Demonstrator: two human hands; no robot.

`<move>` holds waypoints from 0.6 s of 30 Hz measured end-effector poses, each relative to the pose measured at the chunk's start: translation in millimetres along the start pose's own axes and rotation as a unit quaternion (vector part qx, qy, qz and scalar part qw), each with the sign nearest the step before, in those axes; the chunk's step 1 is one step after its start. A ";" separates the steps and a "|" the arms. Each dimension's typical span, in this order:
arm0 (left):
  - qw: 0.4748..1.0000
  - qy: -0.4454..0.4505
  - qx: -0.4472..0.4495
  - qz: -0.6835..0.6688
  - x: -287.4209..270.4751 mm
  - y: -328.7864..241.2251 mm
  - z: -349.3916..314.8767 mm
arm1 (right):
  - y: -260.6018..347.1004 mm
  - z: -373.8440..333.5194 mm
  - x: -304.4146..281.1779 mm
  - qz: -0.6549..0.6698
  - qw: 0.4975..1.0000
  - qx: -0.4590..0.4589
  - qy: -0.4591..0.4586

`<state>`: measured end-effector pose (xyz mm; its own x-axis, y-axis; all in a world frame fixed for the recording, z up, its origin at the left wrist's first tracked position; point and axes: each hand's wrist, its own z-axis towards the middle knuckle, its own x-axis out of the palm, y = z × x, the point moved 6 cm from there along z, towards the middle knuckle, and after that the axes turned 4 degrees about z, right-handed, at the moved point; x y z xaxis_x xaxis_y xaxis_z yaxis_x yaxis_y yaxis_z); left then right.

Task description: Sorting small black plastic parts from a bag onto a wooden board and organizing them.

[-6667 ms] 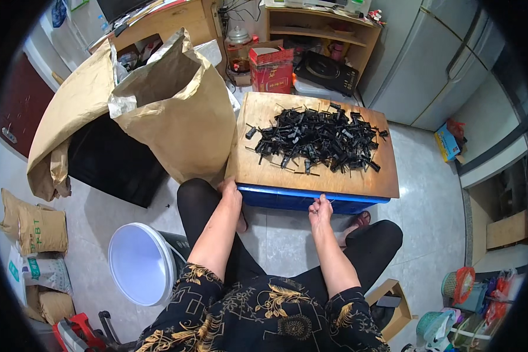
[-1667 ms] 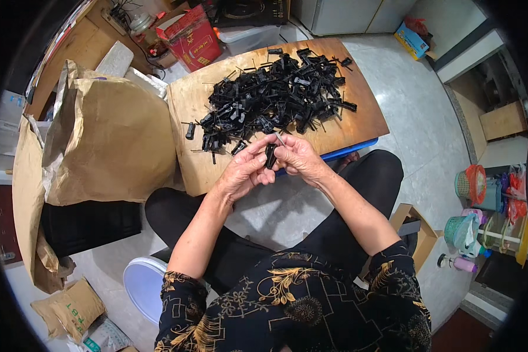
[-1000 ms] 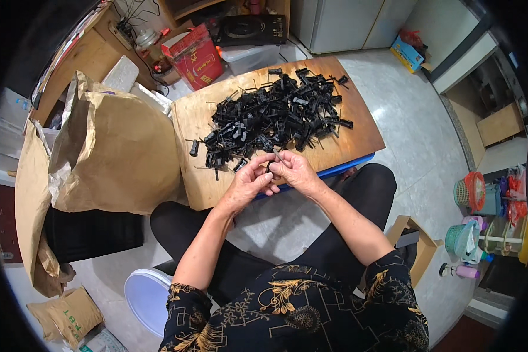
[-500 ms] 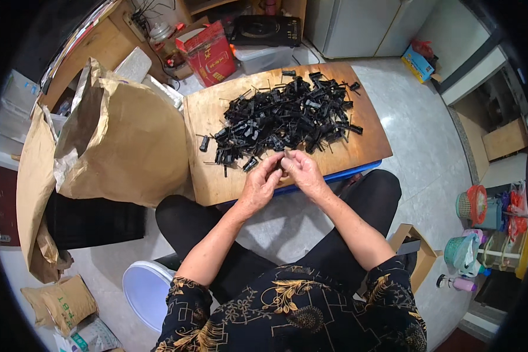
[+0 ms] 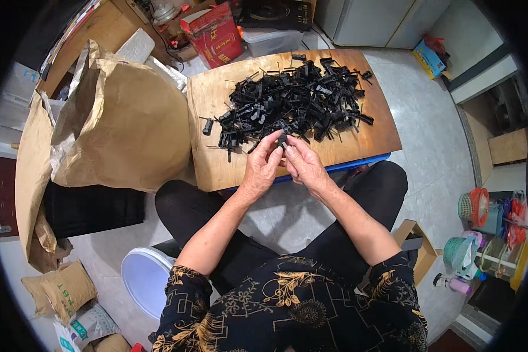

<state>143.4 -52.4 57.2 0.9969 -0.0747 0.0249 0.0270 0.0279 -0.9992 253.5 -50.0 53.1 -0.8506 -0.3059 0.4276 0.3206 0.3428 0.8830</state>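
Observation:
Just over the near edge of the wooden board (image 5: 358,141), my two hands meet around a small black plastic part (image 5: 282,139). My left hand (image 5: 263,167) pinches it from the left side with thumb and fingers. From the right, my right hand (image 5: 308,167) closes on the same part, its thumb laid against it. The lower side of the part is hidden by my fingers. Right beyond my hands spreads a heap of similar black plastic parts (image 5: 299,100), many with thin stems sticking out. One loose black part (image 5: 207,126) lies apart at the heap's left.
A large brown paper sack (image 5: 123,123) stands open left of the board. On the floor are a white bucket (image 5: 149,284), an open cardboard box (image 5: 422,252) by my right leg, and filled bags (image 5: 64,290). A red box (image 5: 214,35) stands beyond the board.
The whole view has shifted, so the board and heap sit a little higher. My hands have turned slightly, and the black part now shows between my fingertips.

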 end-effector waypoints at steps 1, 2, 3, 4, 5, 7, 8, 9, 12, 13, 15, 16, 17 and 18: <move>1.000 -0.001 -0.001 0.000 0.5 -1.0 -0.2 | -0.2 0.7 0.0 -0.004 1.000 0.003 -0.001; 1.000 -0.002 0.000 0.008 0.7 -2.3 -0.4 | 0.1 0.9 0.8 -0.003 1.000 0.004 -0.001; 1.000 -0.004 0.001 0.016 0.7 -2.8 -0.6 | 0.1 1.0 1.9 0.003 1.000 0.009 -0.003; 1.000 -0.004 0.000 0.016 1.2 -2.2 -0.2 | -0.5 1.2 2.0 0.009 1.000 0.014 -0.005; 1.000 -0.005 0.002 0.017 1.5 -1.9 0.2 | -2.2 1.9 1.2 0.010 1.000 0.015 -0.005; 1.000 -0.005 0.004 0.020 1.8 -0.9 0.2 | -4.9 3.7 0.4 0.019 1.000 0.012 0.001; 1.000 -0.012 0.009 0.025 1.1 -0.7 0.0 | -4.7 3.8 1.1 0.020 1.000 0.013 0.001; 0.999 -0.018 0.015 0.030 0.2 -1.0 -0.4 | -3.9 3.6 2.6 0.024 1.000 0.017 -0.002; 0.999 -0.023 0.012 0.019 -1.1 -0.2 -0.3 | -4.4 4.0 5.1 0.033 0.999 0.036 -0.012; 1.000 -0.021 0.011 0.019 -0.3 0.7 0.1 | -5.0 3.7 4.8 0.036 0.998 0.049 -0.018; 0.998 -0.041 0.027 0.048 -0.8 1.3 0.5 | -7.8 4.3 2.9 0.057 0.997 0.050 -0.011; 0.998 -0.040 0.027 0.048 -0.7 1.3 0.6 | -9.5 4.5 3.2 0.078 0.996 0.052 -0.002; 0.994 -0.045 0.049 0.091 -0.7 -1.7 1.1 | -9.9 4.6 2.3 0.079 0.996 0.052 -0.003; 0.987 -0.049 0.072 0.134 -0.3 -4.6 1.5 | -11.0 4.6 1.4 0.084 0.995 0.061 -0.003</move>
<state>143.1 -51.0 61.9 0.9720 0.0508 -0.2295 -0.2349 0.1748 -0.9562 246.9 -50.1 43.1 -0.7918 -0.2301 0.5658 0.4062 0.4935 0.7691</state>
